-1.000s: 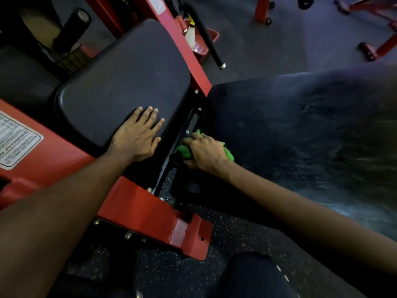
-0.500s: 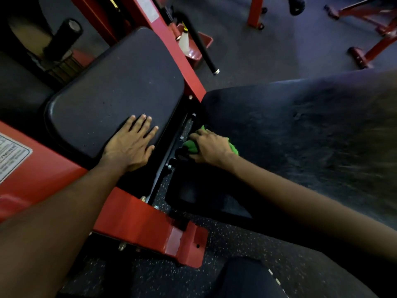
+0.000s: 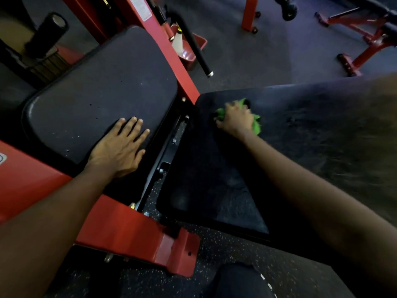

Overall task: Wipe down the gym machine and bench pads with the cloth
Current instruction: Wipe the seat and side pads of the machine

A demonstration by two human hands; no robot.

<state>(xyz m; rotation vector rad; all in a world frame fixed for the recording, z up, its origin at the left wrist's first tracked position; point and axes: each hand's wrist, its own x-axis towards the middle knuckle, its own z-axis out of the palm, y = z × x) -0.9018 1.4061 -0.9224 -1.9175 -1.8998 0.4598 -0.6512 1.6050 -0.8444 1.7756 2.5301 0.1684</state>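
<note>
Bottle (image 3: 177,43) sits in red tray (image 3: 189,57); right hand (image 3: 235,120) grips cloth (image 3: 255,125).

The left hand (image 3: 120,147) lies flat and palm down at the near left, its fingers (image 3: 131,125) straight, slightly spread, and pointing far and right. The bare left forearm (image 3: 43,222) runs in from the near left corner. The right hand (image 3: 235,120) sits farther off to the right, knuckles up and curled over a bunched green cloth (image 3: 255,125). The right forearm (image 3: 311,183) reaches in from the near right, nearly straight.
</note>
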